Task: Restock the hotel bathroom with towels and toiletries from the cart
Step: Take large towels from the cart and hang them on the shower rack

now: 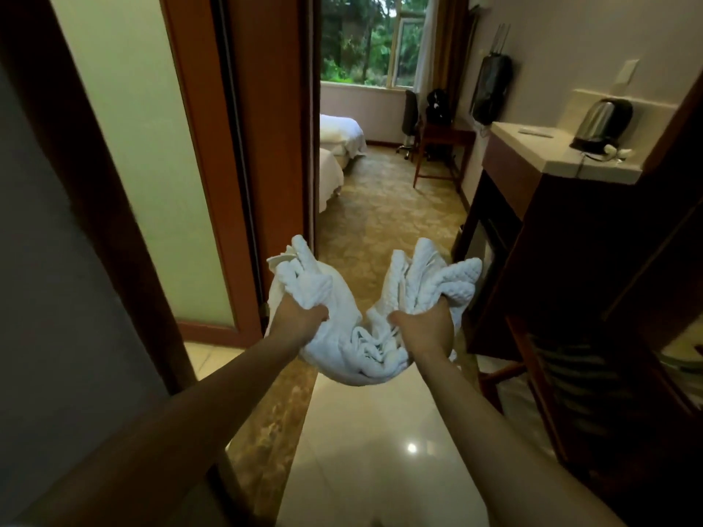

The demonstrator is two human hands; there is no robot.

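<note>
On my right, the pale countertop [547,163] carries a steel kettle [605,121], with a flat white card [536,132] lying near it.

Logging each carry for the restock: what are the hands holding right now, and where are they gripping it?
Both hold one bunched white towel. The left hand grips a gathered end on its side, the right hand the other end, and the middle sags between them.

A hotel guest room: two white-sheeted beds [338,131] sit left of centre, a steel electric kettle [605,121] stands on a pale stone counter [547,161] at upper right, and a dark wooden desk [443,136] stands below the large window [365,39].
</note>
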